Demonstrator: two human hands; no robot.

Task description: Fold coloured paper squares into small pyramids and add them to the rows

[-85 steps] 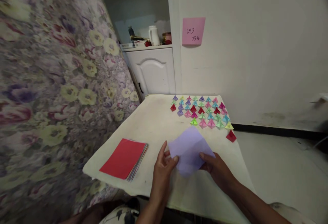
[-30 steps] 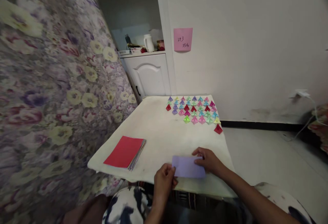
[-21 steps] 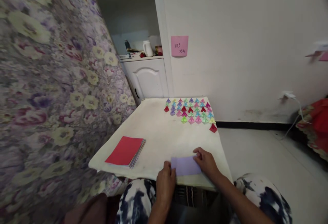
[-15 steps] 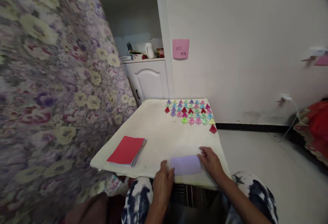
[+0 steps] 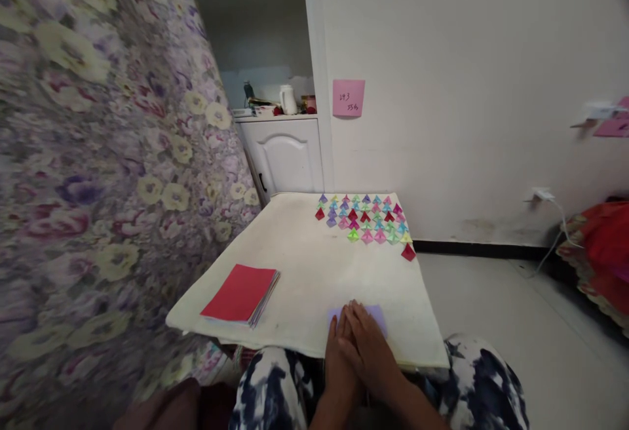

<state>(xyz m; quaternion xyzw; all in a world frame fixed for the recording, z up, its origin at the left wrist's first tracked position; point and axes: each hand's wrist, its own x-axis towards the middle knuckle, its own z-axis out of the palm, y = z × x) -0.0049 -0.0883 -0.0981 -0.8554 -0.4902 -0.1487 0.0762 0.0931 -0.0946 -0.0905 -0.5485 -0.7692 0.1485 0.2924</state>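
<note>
A strip of light purple paper (image 5: 378, 317) lies near the front edge of the cloth-covered table (image 5: 304, 286). Both my hands rest on it and hide its middle. My left hand (image 5: 340, 354) lies with its fingers stretched forward over the strip. Overlapping it from the right, my right hand (image 5: 369, 350) also has its fingers extended, pressing flat on the paper. Neither hand grips anything. To the left sits a stack of square paper (image 5: 240, 293) with a red sheet on top. Towards the back right are rows of small folded paper pieces (image 5: 365, 217) in several colours.
A floral curtain (image 5: 122, 187) hangs along the left side. Behind the table stand a white cabinet (image 5: 289, 155) and a wall bearing a pink note (image 5: 348, 98). On the right, a charger with a white cable (image 5: 560, 210) is plugged into the wall.
My hands have come together from the two ends of the purple strip onto its middle. Their fingers now lie flat, where before they held its edges.
</note>
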